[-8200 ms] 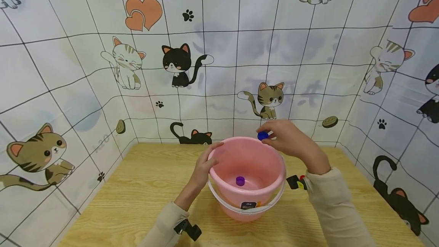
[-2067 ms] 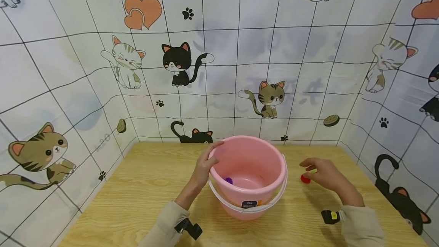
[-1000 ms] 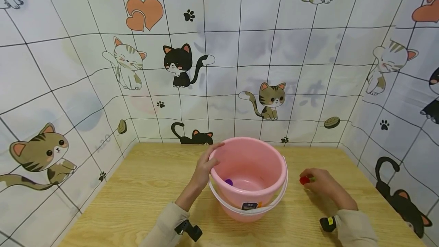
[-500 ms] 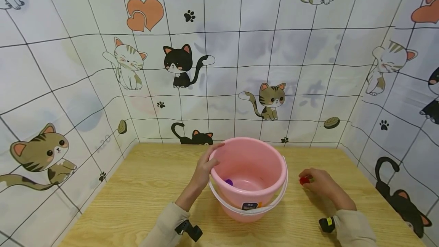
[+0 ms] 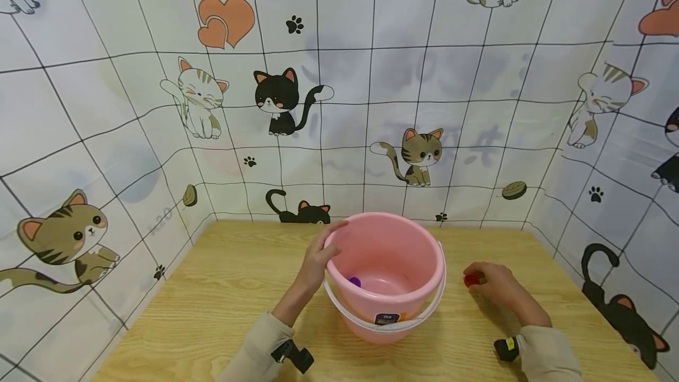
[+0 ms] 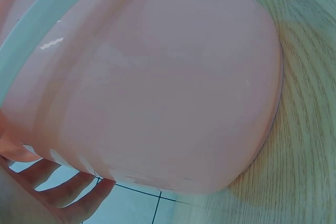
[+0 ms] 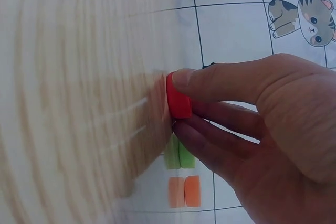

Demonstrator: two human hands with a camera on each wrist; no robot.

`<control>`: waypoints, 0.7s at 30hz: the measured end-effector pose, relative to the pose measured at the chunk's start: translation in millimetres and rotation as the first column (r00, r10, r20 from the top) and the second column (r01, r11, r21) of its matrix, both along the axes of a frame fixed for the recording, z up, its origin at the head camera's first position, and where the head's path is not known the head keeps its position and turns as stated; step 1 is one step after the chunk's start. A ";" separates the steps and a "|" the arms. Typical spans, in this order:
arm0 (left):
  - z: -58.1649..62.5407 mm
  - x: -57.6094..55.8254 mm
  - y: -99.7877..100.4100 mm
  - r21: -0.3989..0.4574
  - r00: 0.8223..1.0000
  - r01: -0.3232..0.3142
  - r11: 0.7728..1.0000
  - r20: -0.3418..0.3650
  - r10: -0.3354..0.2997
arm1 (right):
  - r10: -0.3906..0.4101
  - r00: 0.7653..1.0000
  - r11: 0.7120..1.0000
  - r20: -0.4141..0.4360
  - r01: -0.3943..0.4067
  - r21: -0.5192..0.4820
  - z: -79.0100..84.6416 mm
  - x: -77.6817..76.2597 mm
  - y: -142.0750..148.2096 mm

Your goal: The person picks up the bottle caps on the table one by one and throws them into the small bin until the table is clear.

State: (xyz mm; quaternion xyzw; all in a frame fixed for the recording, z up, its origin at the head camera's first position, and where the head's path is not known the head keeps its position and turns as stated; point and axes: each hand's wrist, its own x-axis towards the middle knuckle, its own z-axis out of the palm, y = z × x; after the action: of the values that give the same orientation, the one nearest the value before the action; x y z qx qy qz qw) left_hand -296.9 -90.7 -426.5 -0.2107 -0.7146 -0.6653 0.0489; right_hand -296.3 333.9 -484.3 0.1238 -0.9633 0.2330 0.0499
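A pink bucket point(image 5: 379, 305) with a white handle point(image 5: 395, 327) stands on the wooden table, its mouth tilted toward the camera. My left hand point(image 5: 314, 261) grips its left rim, thumb inside and fingers along the outside, partly hidden behind the bucket in the left wrist view. On the bucket floor a small purple cap point(image 5: 355, 282) shows at the left. Right of the bucket, my right hand point(image 5: 501, 287) pinches a small round red cap point(image 7: 179, 98) between thumb and fingers, low at the tabletop.
Beyond my right fingers in the right wrist view stand a small green piece point(image 7: 187, 155) and a small orange piece point(image 7: 193, 191), both reflected in the tabletop point(image 5: 228, 287). Cat-printed cloth walls point(image 5: 345, 75) enclose the table's back and sides.
My right hand has moved from above the bucket, where it held a blue cap, to the red cap at the right. The visible purple cap sits further left inside. My left hand stays put.
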 end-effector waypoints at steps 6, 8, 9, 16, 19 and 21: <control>-0.5 -0.3 0.1 -0.002 1.000 -0.003 1.000 -0.008 0.003 | -0.004 1.000 1.000 0.006 0.004 -0.010 -2.3 1.2 1.8; -0.7 -0.3 0.1 -0.002 1.000 -0.002 1.000 -0.010 0.002 | -0.009 1.000 1.000 0.006 0.009 -0.011 -1.8 1.7 1.8; -0.5 -0.1 0.2 -0.001 1.000 0.000 1.000 -0.009 0.000 | -0.008 1.000 1.000 0.005 0.008 -0.008 -2.0 1.5 2.1; 0.7 0.8 0.6 -0.011 1.000 0.000 1.000 -0.010 0.000 | 0.006 1.000 1.000 -0.015 -0.006 0.005 -2.4 1.2 2.3; 0.0 0.4 0.2 -0.013 1.000 -0.004 1.000 -0.010 0.003 | 0.005 1.000 1.000 -0.014 -0.005 0.008 -2.1 0.9 2.3; -0.3 0.3 0.0 -0.011 1.000 -0.003 1.000 -0.009 0.003 | 0.003 1.000 1.000 -0.010 -0.003 0.011 -0.4 1.1 1.7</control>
State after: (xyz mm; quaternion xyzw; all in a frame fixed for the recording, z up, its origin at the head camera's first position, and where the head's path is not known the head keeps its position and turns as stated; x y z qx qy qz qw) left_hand -296.6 -90.8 -426.7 -0.2132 -0.7181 -0.6604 0.0520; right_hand -295.2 335.6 -484.8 0.1267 -0.9640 0.2273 0.0537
